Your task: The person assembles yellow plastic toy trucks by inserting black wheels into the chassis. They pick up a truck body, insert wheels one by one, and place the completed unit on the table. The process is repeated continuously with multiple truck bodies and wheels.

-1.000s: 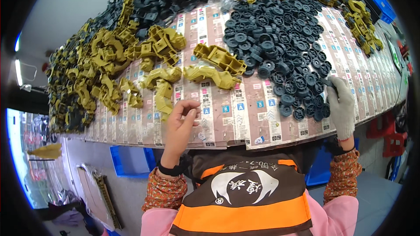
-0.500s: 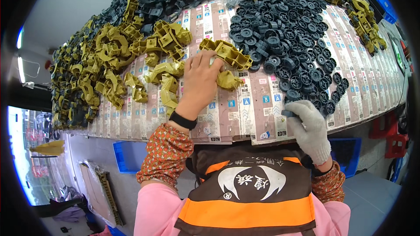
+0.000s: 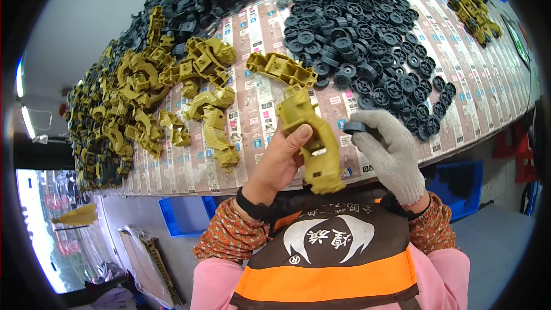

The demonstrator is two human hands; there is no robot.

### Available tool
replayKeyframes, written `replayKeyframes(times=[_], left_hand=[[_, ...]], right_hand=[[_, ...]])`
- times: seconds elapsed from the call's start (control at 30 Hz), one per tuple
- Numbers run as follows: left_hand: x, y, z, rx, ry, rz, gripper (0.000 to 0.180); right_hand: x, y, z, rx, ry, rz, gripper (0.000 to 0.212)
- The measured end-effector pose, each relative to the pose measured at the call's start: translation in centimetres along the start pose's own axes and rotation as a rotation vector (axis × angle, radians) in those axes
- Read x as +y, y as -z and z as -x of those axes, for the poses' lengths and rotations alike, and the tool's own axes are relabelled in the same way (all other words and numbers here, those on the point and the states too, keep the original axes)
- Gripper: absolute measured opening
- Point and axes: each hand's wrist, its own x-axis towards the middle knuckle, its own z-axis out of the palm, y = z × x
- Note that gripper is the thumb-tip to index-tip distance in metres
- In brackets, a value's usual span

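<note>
My bare left hand is closed round an olive-yellow plastic part, long and curved with a boxy upper end, held up over the table's near edge. In the grey knitted glove, my right hand pinches a small dark toy wheel just right of that part, a small gap apart from it. Another yellow part lies on the table beyond my left hand. A spread of loose dark wheels covers the table ahead of my right hand.
Yellow parts lie heaped on the left, backed by a tall pile of dark pieces. More yellow parts lie at the far right. Blue bins stand below the table edge, and red stools at the right.
My left hand has picked up a yellow part from the table and brought it nearer and to the right. My right hand has raised the wheel slightly toward it.
</note>
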Motion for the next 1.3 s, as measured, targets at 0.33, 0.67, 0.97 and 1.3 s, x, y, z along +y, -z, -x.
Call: replayKeyframes(times=[0.33, 0.67, 0.97, 1.3], left_hand=[[-4.0, -1.8, 1.3, -0.027, 0.086, -0.053, 0.063], [-6.1, -1.5, 0.8, -0.014, -0.139, -0.291, 0.062], [-6.5, -1.2, 0.9, -0.084, -0.276, -0.824, 0.072], [-7.0, -1.7, -0.1, -0.257, -0.147, -0.736, 0.072]], right_hand=[[2.5, -2.6, 0.6, 0.126, -0.137, -0.193, 0.022], [0.9, -2.1, 1.8, 0.042, -0.164, -0.068, 0.026], [1.4, -1.7, 3.0, -0.017, 0.030, 0.278, 0.040], [0.4, 0.8, 4.7, -0.004, -0.082, 0.241, 0.030]])
